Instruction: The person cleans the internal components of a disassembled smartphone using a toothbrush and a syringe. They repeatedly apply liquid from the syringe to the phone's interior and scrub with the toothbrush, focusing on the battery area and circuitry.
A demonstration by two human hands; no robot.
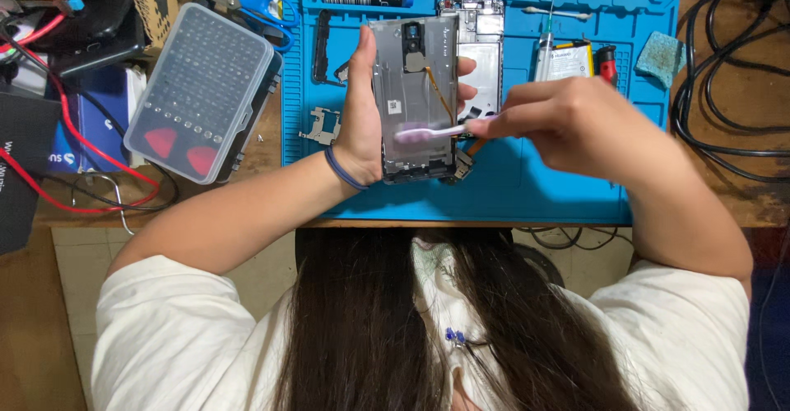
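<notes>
Two hands: left hand grips one phone frame, right hand pinches one toothbrush.

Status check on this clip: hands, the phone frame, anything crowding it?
Left hand grips grey phone frame upright over blue mat. Right hand holds pink toothbrush, bristles on frame. Nothing blocking; loose parts lie behind.

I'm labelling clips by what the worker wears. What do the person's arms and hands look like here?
Both hands are bare, with no gloves or rings visible. The left hand has a thin blue band round its wrist. The right hand has nothing on its wrist. Loose white short sleeves cover the upper arms; the forearms are uncovered.
</notes>
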